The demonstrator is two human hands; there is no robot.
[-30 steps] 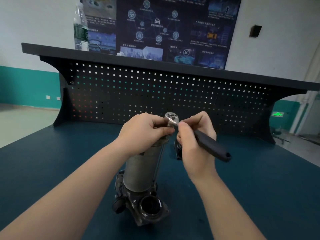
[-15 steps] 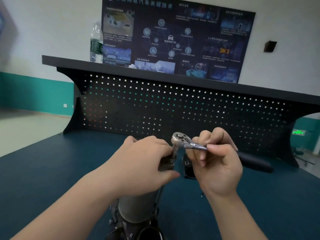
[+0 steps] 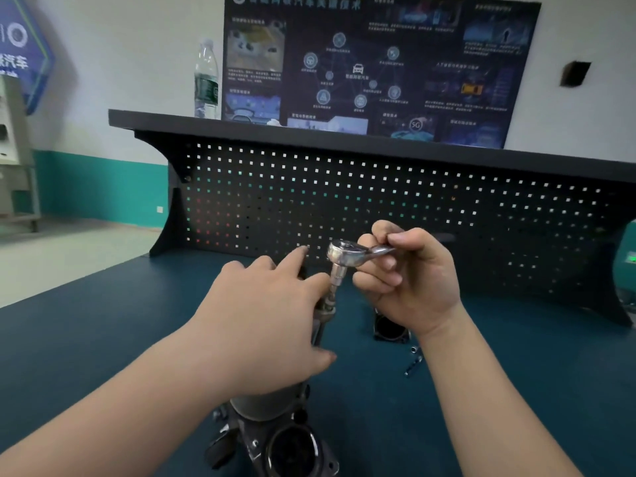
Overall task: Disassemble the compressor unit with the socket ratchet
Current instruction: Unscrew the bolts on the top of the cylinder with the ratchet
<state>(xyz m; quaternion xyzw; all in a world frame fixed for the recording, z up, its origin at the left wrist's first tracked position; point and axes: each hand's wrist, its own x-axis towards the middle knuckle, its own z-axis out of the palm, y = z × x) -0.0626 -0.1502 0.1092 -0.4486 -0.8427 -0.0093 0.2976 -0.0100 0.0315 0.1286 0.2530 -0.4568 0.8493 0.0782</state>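
On worktop (image 3: 103, 339), compressor (image 3: 275, 421) looks heavy, rigid: my left hand (image 3: 261, 325) lies splayed over it, right hand (image 3: 406, 280) pinches ratchet (image 3: 344, 253) near its head; I'd grip lower.

The scene is seen from a single head-worn, wide-angle view, aimed forward and slightly down across the desk (image 3: 103, 339). Both forearms are caught close below; the pegboard (image 3: 378, 201) and the wall poster (image 3: 378, 63) are faced beyond.
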